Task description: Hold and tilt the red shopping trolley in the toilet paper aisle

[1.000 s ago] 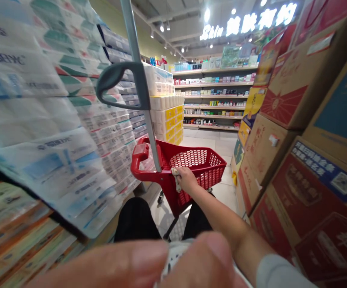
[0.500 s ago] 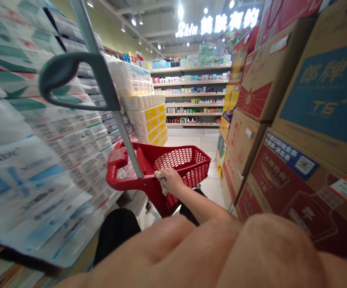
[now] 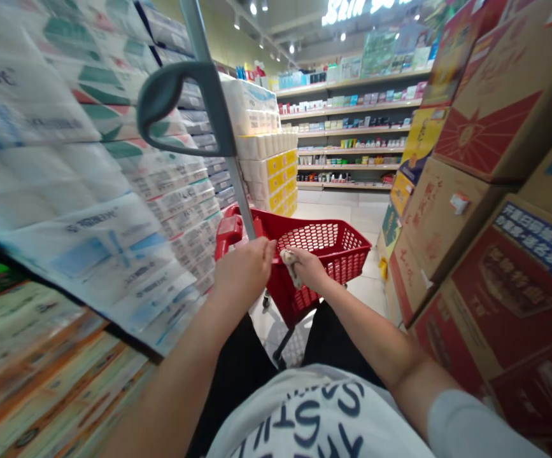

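A red basket cart [image 3: 337,232] with perforated sides stands before my legs, and a grey pole with a dark grey handle [image 3: 218,121] rises at its left. My right hand [image 3: 308,268] is closed on a crumpled pale cloth [image 3: 291,264] at the cart's near rim. Just left of it, my left hand [image 3: 251,262] is over the near rim beside the pole's foot, its fingers curled. What the left hand holds, if anything, is hidden.
Wrapped tissue packs [image 3: 104,235] are piled along the left. Stacked cartons [image 3: 452,216] line the right side. Ahead, shelves [image 3: 352,133] hold small goods beyond a pale tiled floor [image 3: 335,198]. Stacked toilet-roll packs [image 3: 266,159] stand beyond the cart.
My left arm, which stretched across the lower view, has drawn back, and its hand now shows at the cart's rim. The view has turned left and down; the right hand still holds the cloth.
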Demonstrator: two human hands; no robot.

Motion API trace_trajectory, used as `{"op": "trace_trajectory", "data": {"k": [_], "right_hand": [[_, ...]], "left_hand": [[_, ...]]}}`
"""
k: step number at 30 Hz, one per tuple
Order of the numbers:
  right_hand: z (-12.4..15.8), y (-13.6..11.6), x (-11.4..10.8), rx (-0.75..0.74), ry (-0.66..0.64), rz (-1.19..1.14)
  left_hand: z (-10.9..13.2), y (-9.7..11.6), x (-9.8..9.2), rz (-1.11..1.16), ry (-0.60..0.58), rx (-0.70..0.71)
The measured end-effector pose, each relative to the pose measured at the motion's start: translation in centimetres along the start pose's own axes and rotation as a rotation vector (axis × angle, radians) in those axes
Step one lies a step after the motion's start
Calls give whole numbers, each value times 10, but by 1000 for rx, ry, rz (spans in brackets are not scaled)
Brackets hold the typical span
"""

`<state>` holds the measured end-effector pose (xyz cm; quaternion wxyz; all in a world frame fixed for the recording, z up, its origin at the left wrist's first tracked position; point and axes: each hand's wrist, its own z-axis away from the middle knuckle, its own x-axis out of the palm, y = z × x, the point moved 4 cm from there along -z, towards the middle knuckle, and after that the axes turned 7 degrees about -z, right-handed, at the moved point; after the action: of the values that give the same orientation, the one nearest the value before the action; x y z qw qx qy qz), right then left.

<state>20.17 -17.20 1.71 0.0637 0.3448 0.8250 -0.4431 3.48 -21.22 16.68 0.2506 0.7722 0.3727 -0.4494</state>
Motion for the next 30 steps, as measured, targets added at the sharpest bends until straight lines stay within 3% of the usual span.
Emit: {"op": "trace_trajectory", "data": {"k": [2, 4, 6, 8, 15, 20, 25, 30], "right_hand": [[2, -4, 5, -96, 33, 10], [11, -10, 16, -211, 42, 58], [19, -11, 27, -279, 11, 108], [21, -9, 30, -315, 4, 132], [12, -6, 25, -395, -1, 164], [38, 0, 45, -425, -199, 246], [36, -11, 49, -454, -197, 256], [46, 1, 67, -423, -406, 464]], "left_hand": [[-7, -40, 33, -113, 121, -124], [-9, -63, 67, -164, 193, -113], [-10, -71, 92, -183, 227, -65], [-12, -73, 104, -172, 253, -33], [-17, -76, 102, -118, 318, -72], [-16, -76, 105, -40, 338, -86], [-17, -77, 107, -44, 353, -106], [-17, -78, 109, -42, 379, -95]]}}
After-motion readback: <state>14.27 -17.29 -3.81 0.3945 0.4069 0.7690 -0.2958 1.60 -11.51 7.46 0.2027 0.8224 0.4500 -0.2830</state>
